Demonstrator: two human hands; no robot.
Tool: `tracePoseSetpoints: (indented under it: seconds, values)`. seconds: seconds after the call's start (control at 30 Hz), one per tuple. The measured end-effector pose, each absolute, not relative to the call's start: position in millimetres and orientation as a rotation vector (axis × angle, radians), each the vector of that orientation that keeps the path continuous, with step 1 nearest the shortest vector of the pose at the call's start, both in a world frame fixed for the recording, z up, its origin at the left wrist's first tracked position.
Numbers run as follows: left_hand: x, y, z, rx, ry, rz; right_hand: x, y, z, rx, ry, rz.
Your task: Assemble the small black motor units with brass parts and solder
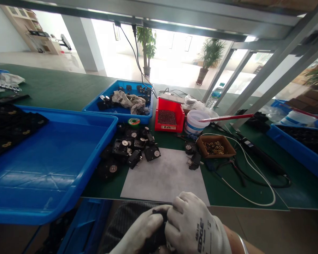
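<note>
Green-mat workbench (235,197) ahead, near edge just past my hands. Large blue tray (50,165) to left, rim just beside white sheet (164,178). Pile of black parts (129,150) at sheet's far edge. Gloved left hand (137,229) and right hand (193,225) closed around dark part (157,229), mostly hidden, held below bench edge.

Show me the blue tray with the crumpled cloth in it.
The small blue tray, farther away; the big blue tray holds none.

Black part (155,237) hidden by gloves (187,222); cut off at bottom; brass bits (215,148) too small to tell
</note>
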State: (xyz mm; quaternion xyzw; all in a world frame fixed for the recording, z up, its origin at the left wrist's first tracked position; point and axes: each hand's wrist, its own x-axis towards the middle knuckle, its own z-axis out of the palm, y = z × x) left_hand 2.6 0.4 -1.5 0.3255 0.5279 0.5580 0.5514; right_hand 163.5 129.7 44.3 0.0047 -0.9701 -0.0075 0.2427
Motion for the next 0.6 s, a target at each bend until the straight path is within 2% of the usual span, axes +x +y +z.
tracePoseSetpoints:
  seconds: [0.07, 0.13, 0.27, 0.47, 0.6]
  values:
    - [0, 18, 15, 0.743, 1.05, 1.113, 166, 129, 44, 0.032, -2.698, -0.071]
    - [-1, 30, 25, 0.699, 0.916, 1.057, 168, 129, 46, 0.048, -2.773, -0.109]
    - [5, 37, 23, 0.813, 0.981, 1.026, 168, 127, 50, 0.099, -2.952, -0.077]
    - [13, 28, -1, 0.804, 1.023, 1.103, 166, 121, 47, -0.024, -2.936, -0.105]
    - [10, 9, -13, 0.714, 1.072, 1.285, 165, 129, 47, -0.037, -2.848, -0.01]
